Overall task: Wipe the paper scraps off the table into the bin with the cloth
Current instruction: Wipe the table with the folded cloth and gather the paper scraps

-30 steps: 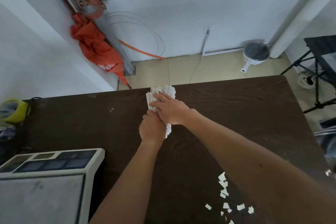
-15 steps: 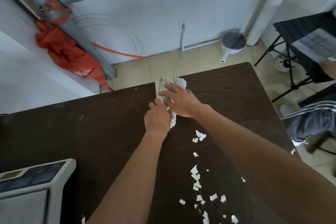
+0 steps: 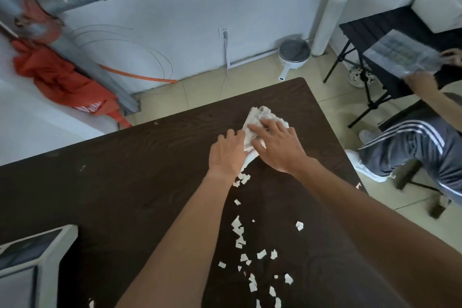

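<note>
A dark worktop (image 3: 125, 182) fills the view. A seated person (image 3: 425, 147) is off its right edge, and a white device (image 3: 50, 257) sits on its near left corner. Near the far right corner both hands lie flat. The right hand (image 3: 277, 147) presses the cloth (image 3: 260, 114); the left hand (image 3: 226, 155) touches the cloth's left edge. Scraps (image 3: 240, 230) trail nearward between the forearms.

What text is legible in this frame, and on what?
No text can be read.
White lettering on the orange fabric by the pipe: too blurred to read.
Dark panel on the white device, lower left: no marks can be made out.
Pattern on the gridded sheet, far right: too small to tell.
</note>
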The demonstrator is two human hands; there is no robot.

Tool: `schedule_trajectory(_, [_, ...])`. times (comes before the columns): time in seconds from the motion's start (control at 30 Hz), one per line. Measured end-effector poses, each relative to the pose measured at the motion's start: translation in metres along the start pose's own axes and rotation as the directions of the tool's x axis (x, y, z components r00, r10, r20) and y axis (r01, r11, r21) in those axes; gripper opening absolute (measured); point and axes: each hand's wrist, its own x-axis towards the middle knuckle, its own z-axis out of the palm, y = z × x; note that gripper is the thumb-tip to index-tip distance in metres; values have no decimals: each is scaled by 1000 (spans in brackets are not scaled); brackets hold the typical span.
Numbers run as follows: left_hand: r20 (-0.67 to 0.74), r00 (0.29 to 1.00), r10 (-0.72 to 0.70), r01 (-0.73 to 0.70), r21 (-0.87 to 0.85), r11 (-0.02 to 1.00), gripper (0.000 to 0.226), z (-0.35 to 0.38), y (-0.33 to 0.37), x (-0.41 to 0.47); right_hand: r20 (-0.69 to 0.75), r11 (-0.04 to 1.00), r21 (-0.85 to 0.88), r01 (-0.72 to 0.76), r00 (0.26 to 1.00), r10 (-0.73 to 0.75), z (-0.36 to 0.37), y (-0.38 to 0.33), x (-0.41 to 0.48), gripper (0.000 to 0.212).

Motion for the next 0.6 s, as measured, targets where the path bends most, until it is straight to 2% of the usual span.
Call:
schedule_trajectory(0.13, [17, 993, 121, -122, 74, 990, 57, -5, -10, -1, 31, 980, -200, 2, 1000, 4, -5, -2, -14, 66])
schedule_trajectory(0.23, [36, 982, 183, -186, 96, 978, 63, -6, -15, -9, 65, 961, -277, -2, 998, 21, -4, -11, -20, 58])
schedule_trajectory(0.37, [63, 981, 181, -184, 47, 982, 64, -4, -26, -27, 142, 964, -263, 43, 990, -6, -6, -23, -28, 47])
schedule_trajectory(0.6, [117, 987, 113, -109, -37, 993, 69, 9, -39, -82, 269, 974, -190, 126, 960, -72, 1, -50, -51, 50])
